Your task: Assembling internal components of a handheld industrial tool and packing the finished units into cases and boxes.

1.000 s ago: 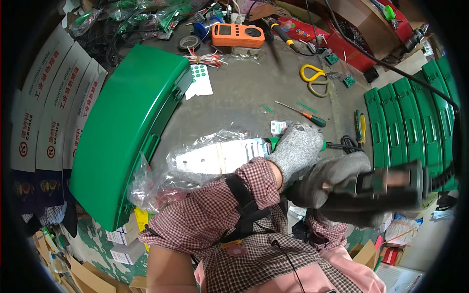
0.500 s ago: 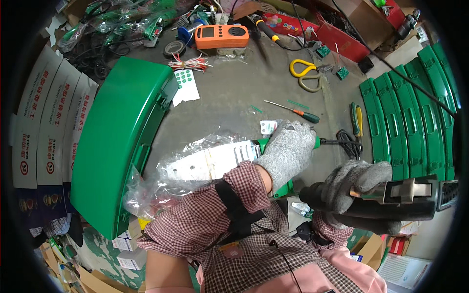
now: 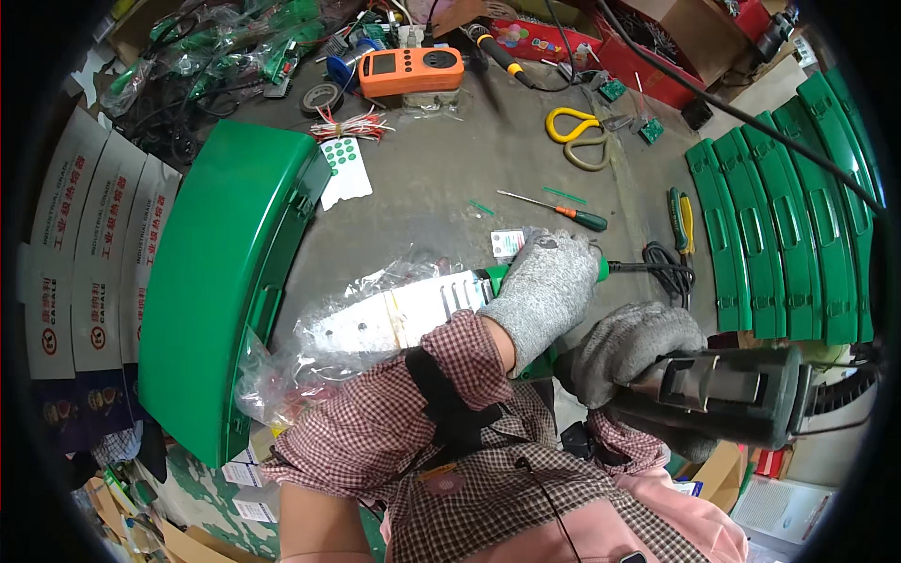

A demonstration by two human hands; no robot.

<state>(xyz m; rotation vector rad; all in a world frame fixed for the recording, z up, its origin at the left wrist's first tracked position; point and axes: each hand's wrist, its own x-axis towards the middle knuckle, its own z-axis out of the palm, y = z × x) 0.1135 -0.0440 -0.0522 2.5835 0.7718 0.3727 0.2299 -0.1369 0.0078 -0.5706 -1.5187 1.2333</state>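
At the centre of the frame, my left hand (image 3: 542, 293) in its grey knit glove is clenched over a green-handled tool (image 3: 526, 281) lying on the worktop (image 3: 441, 188). The tool's pale flat part, wrapped in a clear plastic bag (image 3: 361, 324), runs out to the left, so its long axis lies roughly left to right, tilting down toward the lower left. My right hand (image 3: 638, 352), also gloved, is at the lower right, just beside the left one, and grips a dark green power tool (image 3: 732, 394) whose body points to the right edge. A black cord (image 3: 662, 270) trails right from the green handle. Further out, a small screwdriver (image 3: 558, 210) lies above the left hand, a large green cover (image 3: 221, 281) fills the left, and stacked green panels (image 3: 779, 216) stand at the right.
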